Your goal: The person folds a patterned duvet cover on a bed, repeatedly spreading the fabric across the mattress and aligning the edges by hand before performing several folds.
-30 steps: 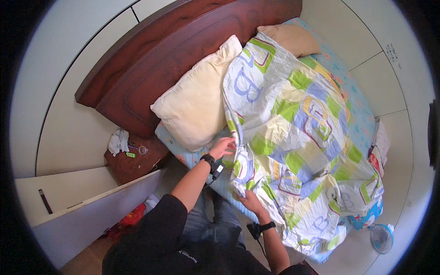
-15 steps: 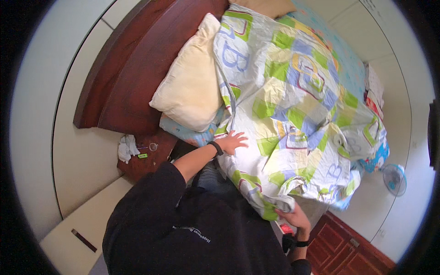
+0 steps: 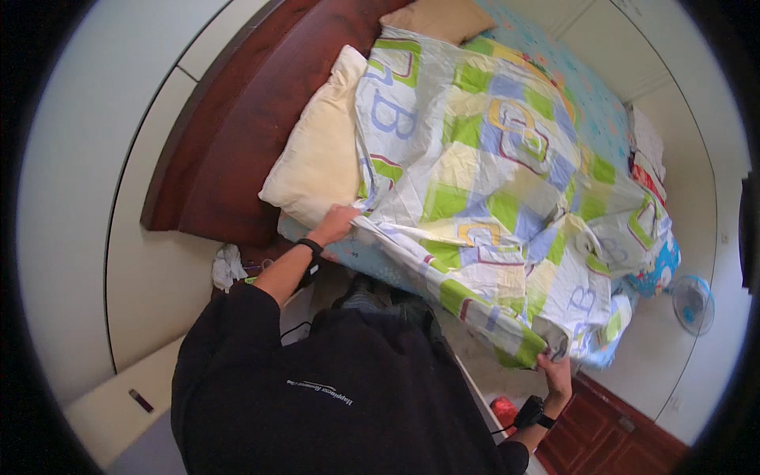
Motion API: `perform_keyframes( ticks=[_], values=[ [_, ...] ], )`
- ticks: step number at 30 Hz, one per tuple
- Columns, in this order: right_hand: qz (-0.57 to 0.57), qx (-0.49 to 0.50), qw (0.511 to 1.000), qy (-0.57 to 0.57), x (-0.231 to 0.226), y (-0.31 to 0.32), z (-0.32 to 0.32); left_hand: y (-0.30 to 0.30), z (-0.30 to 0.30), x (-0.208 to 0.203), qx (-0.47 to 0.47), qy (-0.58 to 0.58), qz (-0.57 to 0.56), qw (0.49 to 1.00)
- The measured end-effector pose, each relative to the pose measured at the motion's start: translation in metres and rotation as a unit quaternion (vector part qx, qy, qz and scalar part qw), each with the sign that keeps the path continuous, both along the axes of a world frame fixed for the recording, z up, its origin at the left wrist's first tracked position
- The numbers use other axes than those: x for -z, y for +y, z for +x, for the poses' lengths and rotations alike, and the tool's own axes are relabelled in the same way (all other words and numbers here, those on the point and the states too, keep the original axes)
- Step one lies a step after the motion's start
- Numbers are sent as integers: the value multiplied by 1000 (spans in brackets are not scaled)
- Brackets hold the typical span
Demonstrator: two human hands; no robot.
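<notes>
Left hand [image 3: 337, 222]: fingers closed on near edge of letter-print cover [image 3: 475, 198], beside cream pillow [image 3: 313, 162]. Cover rumpled across blue bedsheet [image 3: 595, 99]. Right hand [image 3: 557, 375]: gripping bunched edge; even tension should limit sagging.

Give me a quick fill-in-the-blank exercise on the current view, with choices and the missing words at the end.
1. The left hand and right hand hold the patterned cover by its ____ (edge/middle).
2. The cream pillow is nearer the ____ (left/right) hand.
3. The headboard is ____ (brown/white).
4. The wristbands are ____ (black/yellow).
Missing words: edge; left; brown; black.
</notes>
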State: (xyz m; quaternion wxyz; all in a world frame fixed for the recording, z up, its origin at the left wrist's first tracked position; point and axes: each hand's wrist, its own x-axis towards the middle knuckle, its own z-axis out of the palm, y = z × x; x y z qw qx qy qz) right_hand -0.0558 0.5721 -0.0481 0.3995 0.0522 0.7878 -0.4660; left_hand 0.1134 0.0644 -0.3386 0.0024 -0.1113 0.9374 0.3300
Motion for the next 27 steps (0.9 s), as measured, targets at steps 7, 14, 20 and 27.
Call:
perform_keyframes(
  ticks=[7,14,20,27],
  values=[
    [-52,-55,995,65,61,-18,-79,-23,72,-82,-99,-9,-181,978],
    [-96,-218,971,34,88,-53,-123,44,137,-68,-203,-181,-199,942],
    [-96,-261,961,13,107,-85,-122,51,127,-51,-233,-341,-164,896],
    [-76,-365,911,176,131,-133,-109,70,9,-18,92,-244,108,960]
  ],
)
